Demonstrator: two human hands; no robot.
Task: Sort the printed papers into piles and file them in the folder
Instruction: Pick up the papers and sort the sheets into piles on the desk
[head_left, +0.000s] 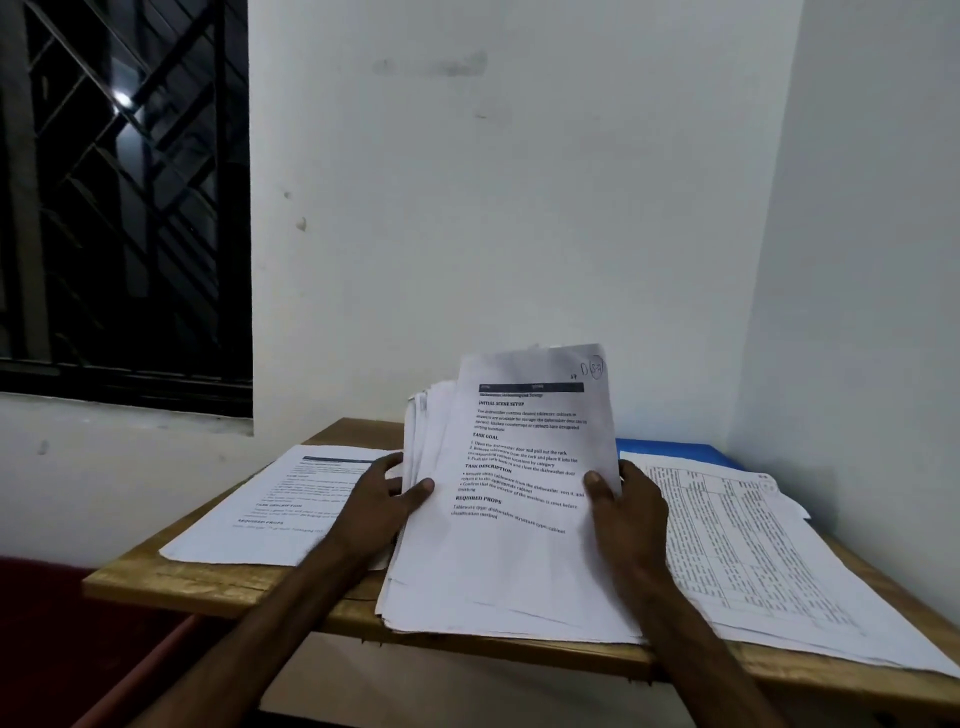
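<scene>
Head view: I hold the stack of printed papers (493, 571) between both hands at the middle of the table. My left hand (382, 499) grips its left edge, thumb pressed on the front sheet and fingers curled out of sight behind. My right hand (628, 509) grips the right edge the same way, thumb on the printed face. The stack's lower edge rests on the wooden table (208, 582) near its front rim, and the upper half tilts up off the surface, its back sheets fanned out slightly at the top left.

A left pile (270, 514) of text pages lies flat just beside my left hand. A right pile (737, 545) of pages printed with tables lies flat on the other side, reaching the table's right front corner. A blue folder (670, 448) shows at the back, partly under that pile. The table stands in the corner of a white wall (493, 208); a dark window (119, 197) with a diagonal grille is at the left, and a red surface (47, 623) lies below it.

The top sheet is white and a little creased, with a dark header bar, bold headings reading INITIAL SCENE SETUP, TASK GOAL, TASK DESCRIPTION and REQUIRED PROPS, and a circled handwritten mark in its upper right corner.
</scene>
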